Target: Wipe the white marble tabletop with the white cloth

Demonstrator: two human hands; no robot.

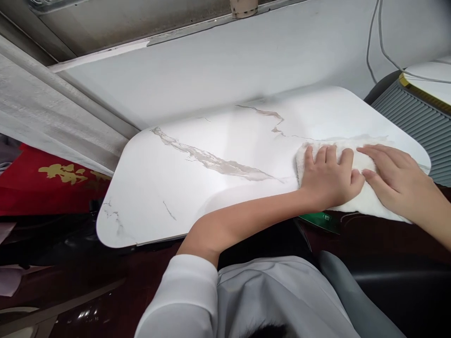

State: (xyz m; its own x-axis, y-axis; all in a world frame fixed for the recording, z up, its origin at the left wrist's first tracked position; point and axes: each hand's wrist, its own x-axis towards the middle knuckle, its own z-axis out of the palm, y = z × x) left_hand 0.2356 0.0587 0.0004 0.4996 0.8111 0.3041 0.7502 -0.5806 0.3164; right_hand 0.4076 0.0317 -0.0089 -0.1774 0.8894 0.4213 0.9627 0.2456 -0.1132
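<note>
A white fluffy cloth [368, 204] lies spread over the right end of a white marble-patterned table [218, 136], its near edge hanging past the table's front. My left hand [327, 178] presses down on the cloth's left part, fingers bent and gripping into it, thumb close to the index finger. Beside it, my right hand [394, 176] rests on the right part of the cloth. Its fingers are stretched out, with the thumb apart and pointing toward my left hand.
A pale wall [218, 75] and a window ledge with a brown pot-like container [244, 8] stand behind the table. Grey cables [380, 37] hang above a ribbed grey unit [419, 122] at right. Red fabric [28, 183] with gold markings is at left, and a green object [320, 221] sits below the table edge.
</note>
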